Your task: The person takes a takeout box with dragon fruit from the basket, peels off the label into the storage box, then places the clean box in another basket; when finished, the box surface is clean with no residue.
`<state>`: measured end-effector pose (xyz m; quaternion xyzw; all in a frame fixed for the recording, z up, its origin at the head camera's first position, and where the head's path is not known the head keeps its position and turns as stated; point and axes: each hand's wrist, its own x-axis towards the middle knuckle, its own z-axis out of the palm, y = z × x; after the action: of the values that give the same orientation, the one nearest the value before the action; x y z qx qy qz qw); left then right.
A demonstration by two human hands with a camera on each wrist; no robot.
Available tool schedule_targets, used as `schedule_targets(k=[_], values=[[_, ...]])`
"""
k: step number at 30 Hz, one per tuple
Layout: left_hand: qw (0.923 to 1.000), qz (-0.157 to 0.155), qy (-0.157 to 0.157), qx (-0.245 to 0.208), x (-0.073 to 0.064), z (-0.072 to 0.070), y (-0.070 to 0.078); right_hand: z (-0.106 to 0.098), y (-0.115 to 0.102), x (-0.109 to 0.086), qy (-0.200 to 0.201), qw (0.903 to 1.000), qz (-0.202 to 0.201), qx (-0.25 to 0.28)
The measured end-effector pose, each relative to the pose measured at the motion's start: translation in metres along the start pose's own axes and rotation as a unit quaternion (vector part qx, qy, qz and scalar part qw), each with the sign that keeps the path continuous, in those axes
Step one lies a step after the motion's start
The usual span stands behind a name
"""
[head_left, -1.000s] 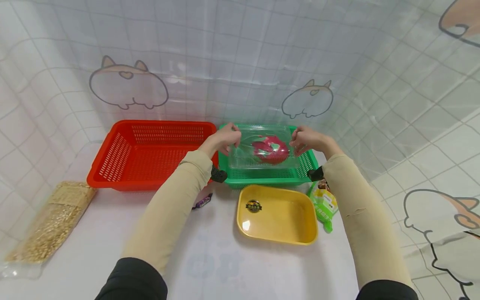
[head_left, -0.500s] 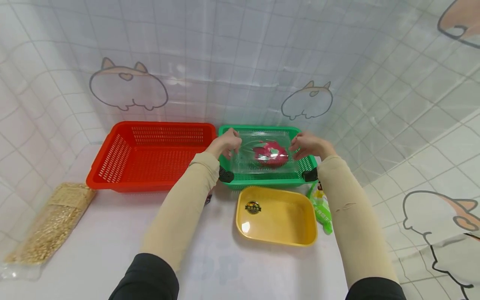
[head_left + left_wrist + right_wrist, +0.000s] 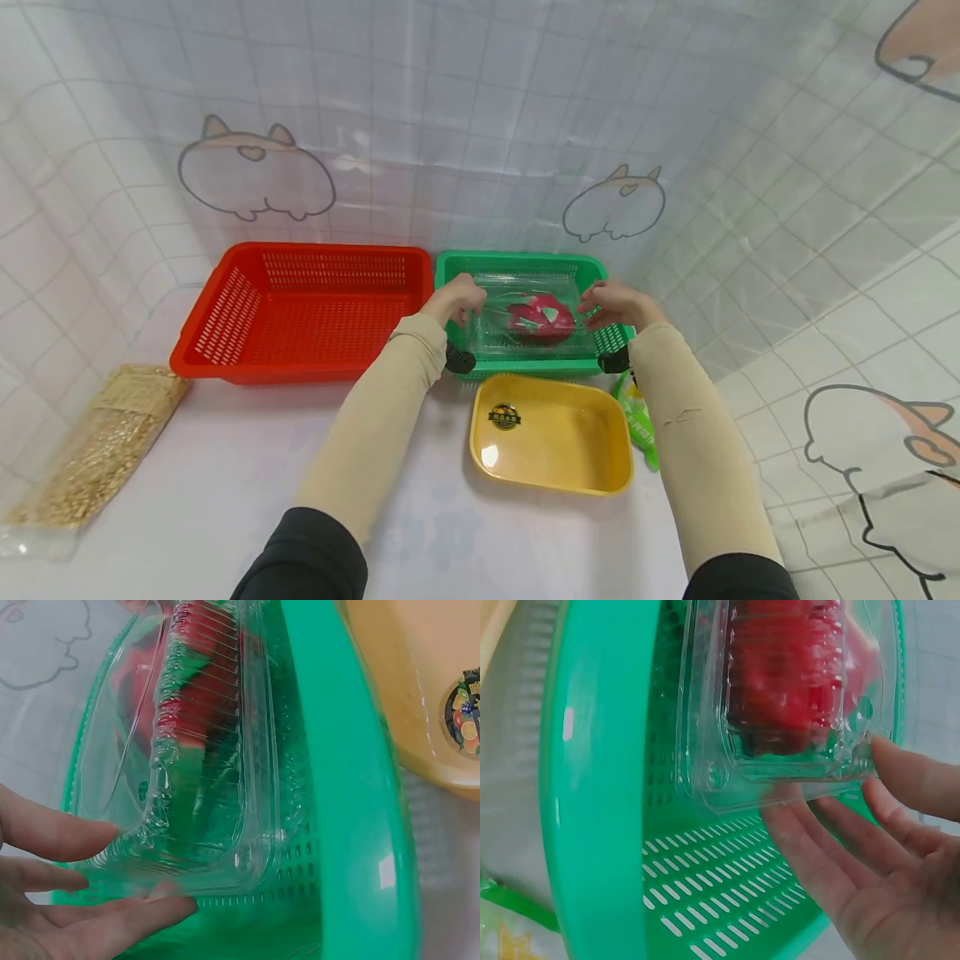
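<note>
A clear plastic clamshell box (image 3: 491,333) sits low inside the green basket (image 3: 525,367). Through its lid shows a red dragon fruit (image 3: 542,318) with green scales. My left hand (image 3: 459,298) holds the box's left end; in the left wrist view the thumb is at the lid corner and fingertips (image 3: 176,907) are under the flange. At the right end, my right hand (image 3: 617,303) holds it the same way, thumb on the end wall and fingers (image 3: 802,847) beneath the rim.
A red basket (image 3: 300,372) stands left of the green one. In front is a yellow tray (image 3: 551,433) with a round sticker. A green packet (image 3: 639,425) lies partly behind my right sleeve. At far left lies a bag of grains or beans (image 3: 105,442).
Both hands have brought the clamshell box down and slightly toward me, deeper into the green basket. My left forearm has shifted right and now covers the small dark-wrapped item beside it.
</note>
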<state>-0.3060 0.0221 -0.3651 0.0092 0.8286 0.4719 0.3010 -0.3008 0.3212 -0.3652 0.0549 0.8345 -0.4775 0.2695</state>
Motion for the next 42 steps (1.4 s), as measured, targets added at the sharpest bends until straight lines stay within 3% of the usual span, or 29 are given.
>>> schedule_targets(k=[7, 14, 30, 42], values=[[1.0, 0.0, 0.001, 0.006, 0.005, 0.004, -0.002, 0.002, 0.005, 0.005, -0.006, 0.9999, 0.013, 0.002], [0.9992, -0.006, 0.025, 0.031, 0.014, 0.011, -0.008, 0.004, 0.01, 0.01, 0.007, 0.9999, 0.009, -0.011], [0.9997, 0.008, 0.012, -0.02, 0.021, 0.013, -0.015, 0.012, 0.011, 0.017, 0.047, 0.9978, 0.031, -0.035], [0.9998, 0.008, 0.016, -0.005, 0.028, 0.015, -0.017, 0.015, 0.018, 0.027, 0.077, 0.9957, 0.007, -0.05]])
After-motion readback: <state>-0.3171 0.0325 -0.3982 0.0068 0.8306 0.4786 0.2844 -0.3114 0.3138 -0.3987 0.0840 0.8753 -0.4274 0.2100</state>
